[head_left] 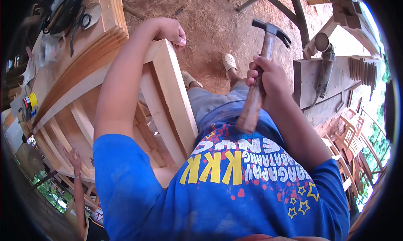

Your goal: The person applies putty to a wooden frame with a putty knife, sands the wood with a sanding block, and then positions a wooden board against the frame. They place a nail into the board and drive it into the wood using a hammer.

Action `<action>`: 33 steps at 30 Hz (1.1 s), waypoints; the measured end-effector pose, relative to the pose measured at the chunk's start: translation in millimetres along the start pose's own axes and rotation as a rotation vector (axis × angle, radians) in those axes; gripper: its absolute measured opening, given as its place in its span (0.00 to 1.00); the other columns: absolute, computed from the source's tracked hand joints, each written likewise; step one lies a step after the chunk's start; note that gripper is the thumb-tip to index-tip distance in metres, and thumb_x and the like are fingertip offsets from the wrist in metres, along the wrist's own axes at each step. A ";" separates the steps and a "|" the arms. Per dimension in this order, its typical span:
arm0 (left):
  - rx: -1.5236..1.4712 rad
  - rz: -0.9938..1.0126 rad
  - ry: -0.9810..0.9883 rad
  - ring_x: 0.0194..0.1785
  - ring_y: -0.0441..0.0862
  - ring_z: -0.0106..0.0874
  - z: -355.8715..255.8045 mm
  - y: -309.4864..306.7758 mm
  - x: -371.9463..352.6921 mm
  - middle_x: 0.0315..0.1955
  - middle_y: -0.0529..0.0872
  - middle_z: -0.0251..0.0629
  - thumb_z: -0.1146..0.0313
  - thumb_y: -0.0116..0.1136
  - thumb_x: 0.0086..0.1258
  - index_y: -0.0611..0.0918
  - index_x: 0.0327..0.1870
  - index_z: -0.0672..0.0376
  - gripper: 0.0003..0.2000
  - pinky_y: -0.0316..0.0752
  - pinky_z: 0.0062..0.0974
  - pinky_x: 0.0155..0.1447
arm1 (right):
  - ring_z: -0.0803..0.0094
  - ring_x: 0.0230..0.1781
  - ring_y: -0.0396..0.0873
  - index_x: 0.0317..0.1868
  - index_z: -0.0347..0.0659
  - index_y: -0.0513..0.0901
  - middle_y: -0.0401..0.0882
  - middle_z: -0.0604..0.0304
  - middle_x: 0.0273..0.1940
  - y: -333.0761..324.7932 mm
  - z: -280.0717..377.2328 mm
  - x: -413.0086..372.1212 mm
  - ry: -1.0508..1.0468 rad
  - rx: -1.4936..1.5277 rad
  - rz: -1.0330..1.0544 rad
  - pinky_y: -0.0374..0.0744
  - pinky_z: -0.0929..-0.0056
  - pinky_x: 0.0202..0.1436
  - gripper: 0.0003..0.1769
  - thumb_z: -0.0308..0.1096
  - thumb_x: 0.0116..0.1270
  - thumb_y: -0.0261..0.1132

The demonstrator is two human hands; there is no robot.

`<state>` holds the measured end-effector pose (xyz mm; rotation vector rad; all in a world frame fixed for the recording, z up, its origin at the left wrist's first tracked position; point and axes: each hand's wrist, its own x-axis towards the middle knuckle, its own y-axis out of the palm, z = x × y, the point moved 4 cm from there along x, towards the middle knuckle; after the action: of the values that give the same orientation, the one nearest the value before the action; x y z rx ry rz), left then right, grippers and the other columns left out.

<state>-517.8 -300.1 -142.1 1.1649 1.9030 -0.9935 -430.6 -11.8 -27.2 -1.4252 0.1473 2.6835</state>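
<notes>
A hammer (pixel 263 73) with a black claw head and a worn wooden handle is in my right hand (pixel 269 76), its fingers wrapped round the handle. The head points away from my body, and the handle's end is over my blue shirt. On the left, my forearm lies across a pale wooden frame (pixel 172 90). My left hand (pixel 171 32) is beside the frame's far corner with its fingers curled closed. Whatever those fingers hold, if anything, is hidden.
Scissors (pixel 82 20) and black tools lie on stacked boards (pixel 107 14) at the upper left. Another person's raised hand (pixel 73 160) shows at the lower left. A wooden bench (pixel 310 79) bears a metal tool (pixel 325 69). Chair frames (pixel 352 134) stand at the right.
</notes>
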 end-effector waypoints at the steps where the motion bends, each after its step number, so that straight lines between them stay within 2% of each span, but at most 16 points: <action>1: -0.016 0.002 0.000 0.37 0.85 0.24 0.2 0.2 -0.2 0.34 0.92 0.29 0.60 0.66 0.76 0.92 0.42 0.54 0.10 0.78 0.31 0.45 | 0.75 0.21 0.74 0.44 0.39 0.74 0.73 0.63 0.27 9.3 -4.8 -4.9 0.010 -0.028 -0.031 0.79 0.74 0.23 0.04 0.30 0.78 0.59; 2: -0.030 0.004 -0.001 0.37 0.85 0.24 -0.2 -0.7 0.3 0.34 0.92 0.29 0.59 0.66 0.76 0.92 0.42 0.54 0.10 0.78 0.31 0.45 | 0.75 0.20 0.74 0.43 0.39 0.74 0.72 0.63 0.27 18.1 -9.1 -10.0 0.019 -0.054 -0.063 0.78 0.74 0.23 0.03 0.29 0.77 0.58; 4: -0.009 0.020 -0.005 0.37 0.85 0.24 1.2 -1.5 3.6 0.35 0.92 0.29 0.59 0.65 0.77 0.93 0.43 0.54 0.10 0.78 0.31 0.45 | 0.74 0.20 0.74 0.45 0.36 0.76 0.74 0.63 0.27 42.9 -16.6 -26.7 0.103 -0.296 0.304 0.79 0.73 0.23 0.06 0.30 0.77 0.60; 6: 0.014 0.013 -0.001 0.37 0.85 0.23 -0.6 -2.1 2.8 0.36 0.92 0.29 0.57 0.66 0.77 0.93 0.44 0.54 0.12 0.78 0.31 0.45 | 0.74 0.19 0.77 0.43 0.39 0.75 0.75 0.62 0.28 43.6 -31.7 -16.9 0.161 -0.199 0.331 0.80 0.72 0.23 0.05 0.31 0.76 0.62; 8: 0.021 -0.036 0.021 0.38 0.84 0.23 -2.3 -3.3 -3.7 0.36 0.91 0.29 0.54 0.67 0.76 0.93 0.45 0.55 0.14 0.77 0.30 0.45 | 0.75 0.20 0.75 0.43 0.39 0.75 0.75 0.62 0.28 22.1 -17.0 -8.8 0.122 -0.182 0.174 0.79 0.73 0.23 0.06 0.32 0.77 0.62; 11: -0.171 -0.303 0.045 0.41 0.84 0.24 14.8 -15.8 -31.8 0.36 0.90 0.30 0.48 0.69 0.73 0.92 0.44 0.59 0.20 0.77 0.29 0.48 | 0.77 0.22 0.74 0.42 0.39 0.75 0.74 0.63 0.29 -25.2 7.1 11.5 0.039 0.138 -0.009 0.80 0.76 0.26 0.05 0.31 0.77 0.59; 12: -0.188 -0.291 0.082 0.43 0.84 0.24 30.4 -16.4 -39.8 0.37 0.90 0.31 0.46 0.70 0.71 0.92 0.45 0.60 0.22 0.77 0.29 0.50 | 0.77 0.22 0.74 0.41 0.39 0.75 0.74 0.63 0.29 -33.3 11.7 15.3 0.007 0.256 -0.065 0.80 0.76 0.25 0.05 0.30 0.77 0.59; 15: -0.281 -0.222 0.172 0.48 0.84 0.24 61.5 -10.3 -55.8 0.40 0.89 0.32 0.44 0.74 0.66 0.90 0.51 0.62 0.27 0.77 0.28 0.56 | 0.76 0.23 0.74 0.41 0.38 0.74 0.74 0.62 0.31 -6.2 -6.6 3.2 0.028 0.080 -0.140 0.80 0.74 0.25 0.06 0.31 0.77 0.59; 18: -0.469 -0.094 0.140 0.54 0.83 0.26 63.0 16.6 -70.0 0.48 0.88 0.34 0.47 0.77 0.61 0.85 0.61 0.64 0.34 0.75 0.28 0.63 | 0.76 0.23 0.76 0.43 0.38 0.76 0.74 0.62 0.29 48.9 -27.4 -23.4 0.309 -0.152 0.354 0.81 0.74 0.25 0.05 0.31 0.76 0.60; 20: -0.544 0.016 0.085 0.58 0.82 0.27 59.3 19.6 -66.0 0.55 0.87 0.36 0.49 0.79 0.57 0.80 0.70 0.65 0.42 0.74 0.28 0.68 | 0.76 0.23 0.77 0.43 0.39 0.76 0.74 0.64 0.27 35.8 -24.3 -17.6 0.187 -0.166 0.238 0.81 0.74 0.25 0.04 0.30 0.76 0.60; 21: -0.581 0.014 0.118 0.59 0.82 0.28 53.2 18.8 -67.0 0.55 0.87 0.37 0.50 0.78 0.58 0.80 0.71 0.64 0.41 0.74 0.28 0.67 | 0.76 0.23 0.77 0.42 0.39 0.76 0.74 0.64 0.27 26.0 -17.3 -12.9 0.117 -0.182 0.176 0.81 0.75 0.25 0.04 0.30 0.76 0.60; 23: -0.669 0.001 0.190 0.60 0.82 0.30 44.3 20.3 -73.1 0.55 0.87 0.38 0.51 0.78 0.61 0.80 0.72 0.63 0.39 0.73 0.30 0.67 | 0.76 0.23 0.76 0.41 0.40 0.75 0.74 0.65 0.27 -16.4 2.0 6.6 0.004 0.050 0.055 0.80 0.74 0.26 0.03 0.29 0.76 0.60; 26: -0.538 0.043 0.212 0.63 0.81 0.31 57.2 13.6 -50.6 0.59 0.85 0.41 0.53 0.77 0.57 0.72 0.78 0.63 0.46 0.72 0.29 0.69 | 0.74 0.22 0.74 0.42 0.39 0.74 0.74 0.63 0.27 -48.1 17.4 21.4 -0.082 0.335 -0.166 0.79 0.72 0.29 0.03 0.29 0.76 0.59; 28: -0.479 -0.010 0.223 0.63 0.81 0.32 61.0 9.6 -43.7 0.60 0.85 0.43 0.53 0.78 0.54 0.72 0.79 0.64 0.49 0.71 0.29 0.70 | 0.73 0.21 0.75 0.43 0.38 0.75 0.74 0.62 0.26 -8.9 -4.4 -0.1 -0.024 0.080 -0.164 0.79 0.72 0.27 0.03 0.28 0.76 0.60; 30: -0.483 -0.013 0.218 0.64 0.80 0.33 65.3 13.9 -41.4 0.62 0.84 0.45 0.52 0.78 0.51 0.71 0.79 0.64 0.51 0.70 0.29 0.71 | 0.73 0.20 0.75 0.44 0.37 0.76 0.75 0.62 0.25 45.4 -25.0 -28.0 0.108 -0.348 0.314 0.80 0.71 0.25 0.04 0.28 0.75 0.61; 33: -0.529 0.011 0.215 0.64 0.80 0.34 65.4 12.9 -40.4 0.65 0.82 0.47 0.51 0.79 0.49 0.70 0.80 0.65 0.54 0.69 0.29 0.73 | 0.74 0.19 0.75 0.44 0.37 0.77 0.75 0.62 0.25 48.2 -21.1 -30.3 0.213 -0.030 0.294 0.80 0.71 0.23 0.04 0.29 0.75 0.61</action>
<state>-480.9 -368.7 -142.2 0.9881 2.1442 -0.3240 -402.8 -63.7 -12.0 -1.8273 0.3618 2.7555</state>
